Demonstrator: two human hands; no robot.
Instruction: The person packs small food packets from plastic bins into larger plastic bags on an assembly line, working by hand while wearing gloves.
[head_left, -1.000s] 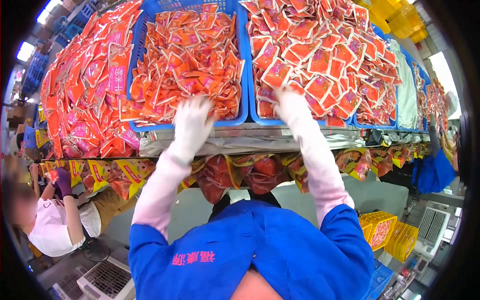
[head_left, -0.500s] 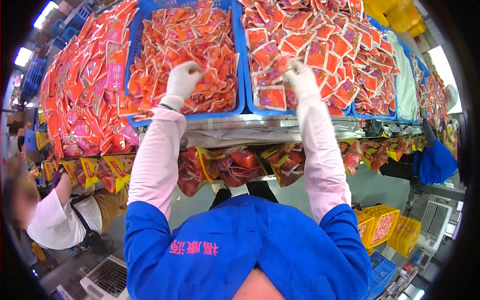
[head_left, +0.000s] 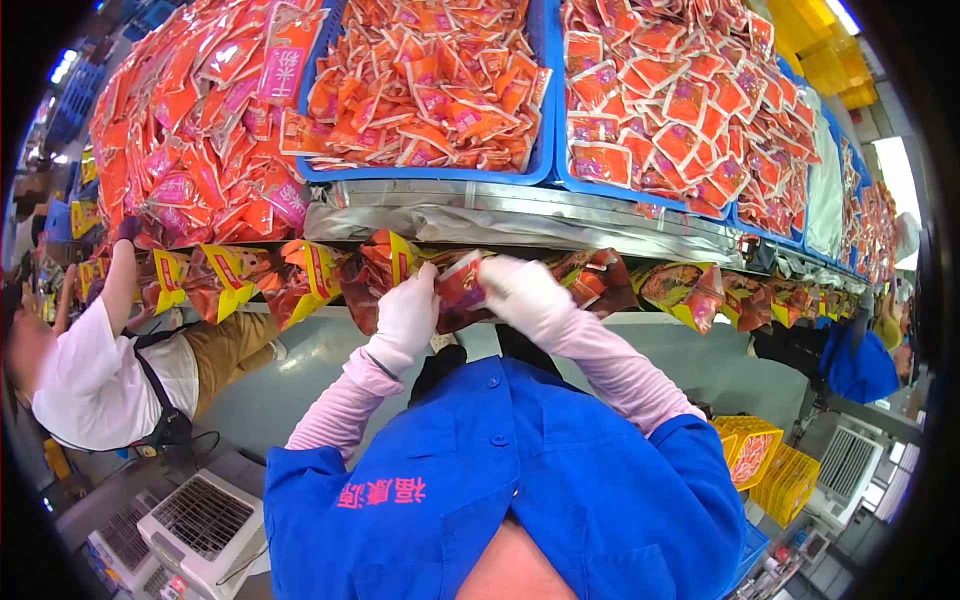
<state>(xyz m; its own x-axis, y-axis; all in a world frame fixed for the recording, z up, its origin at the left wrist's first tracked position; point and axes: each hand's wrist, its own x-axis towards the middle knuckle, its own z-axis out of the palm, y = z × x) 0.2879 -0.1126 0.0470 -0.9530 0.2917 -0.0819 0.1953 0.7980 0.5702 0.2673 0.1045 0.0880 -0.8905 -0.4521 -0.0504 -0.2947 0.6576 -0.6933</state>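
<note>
My left hand (head_left: 408,312), in a white glove, is closed at the rim of an open red and yellow bag (head_left: 378,268) in the row along the table's front edge. Beside it my right hand (head_left: 527,297), also gloved and blurred by motion, is at a red packet (head_left: 462,283) over the neighbouring bag; its fingertips are not clear. Beyond both hands stand a blue crate (head_left: 545,100) of small orange-red packets and another blue crate (head_left: 640,198) of red packets with white edges.
A pile of larger red packets (head_left: 190,130) lies at the left. More bags (head_left: 680,290) hang along the edge to the right. A person (head_left: 120,370) in a white shirt stands at the left; another in blue (head_left: 862,345) is at the right. Yellow crates (head_left: 785,484) sit lower right.
Both my hands have come back from the two blue crates to the bags at the front edge. The view has shifted, and the left person's arm now reaches toward the packets.
</note>
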